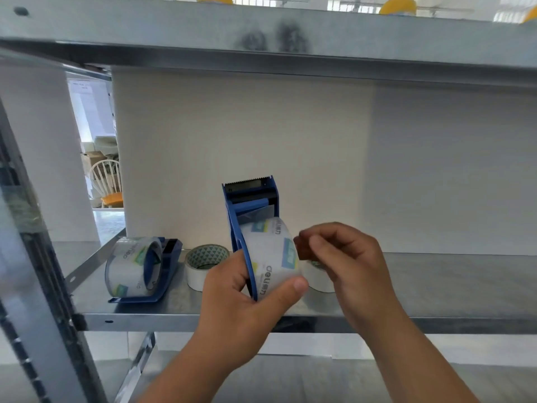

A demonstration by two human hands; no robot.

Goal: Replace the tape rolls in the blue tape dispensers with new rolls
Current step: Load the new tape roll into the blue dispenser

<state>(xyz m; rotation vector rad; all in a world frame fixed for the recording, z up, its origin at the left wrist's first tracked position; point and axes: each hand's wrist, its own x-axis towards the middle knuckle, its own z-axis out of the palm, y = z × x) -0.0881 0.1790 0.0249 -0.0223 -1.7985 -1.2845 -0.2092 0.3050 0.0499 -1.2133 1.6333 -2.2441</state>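
My left hand (235, 295) grips a blue tape dispenser (251, 199) upright above the shelf's front edge, thumb pressed on the clear printed tape roll (273, 254) mounted in it. A short flap of tape reaches up toward the serrated blade. My right hand (345, 254) hovers just right of the roll, fingers curled and pinched together; whether it holds the tape's end I cannot tell. A second blue dispenser (167, 266) with a clear roll (130, 266) lies on its side on the shelf at the left.
Two white rolls rest on the metal shelf (436, 283): one with a green-patterned core (203, 263) between the dispensers, another (318, 279) partly hidden behind my right hand. An upper shelf (261, 33) hangs overhead. A metal upright (37, 257) stands at left.
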